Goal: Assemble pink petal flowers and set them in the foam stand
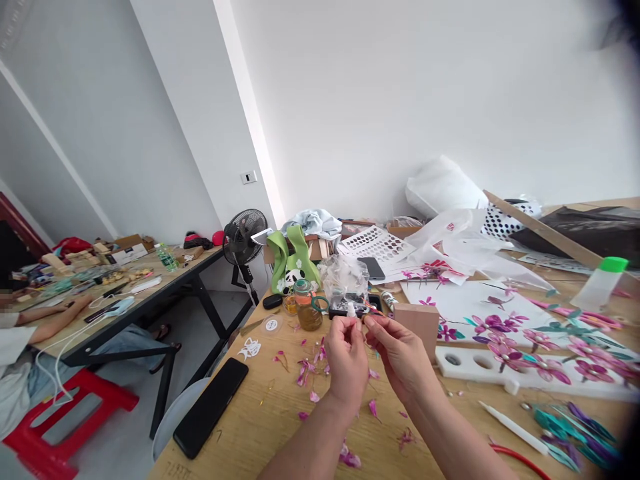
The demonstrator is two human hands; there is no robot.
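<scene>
Pink petals (pixel 351 459) dot the wooden table (pixel 270 427) beneath the left hand (pixel 349 360) and right hand (pixel 401 350), both pinched closed at the fingertips, on what I can't tell.

Left grip (pixel 347 353) and right grip (pixel 397 347) pinch a tiny piece (pixel 365 321) above pink petals (pixel 304 372).

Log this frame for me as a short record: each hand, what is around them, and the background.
Left hand: fingers pinched together; anything held is too small to tell
Right hand: fingers pinched close to the left's; wooden block nearby
Tabletop: scattered pink petals, black phone, jar
Right side: white foam block with pink flowers along it
Background: fan; co-worker's arm at another table
</scene>
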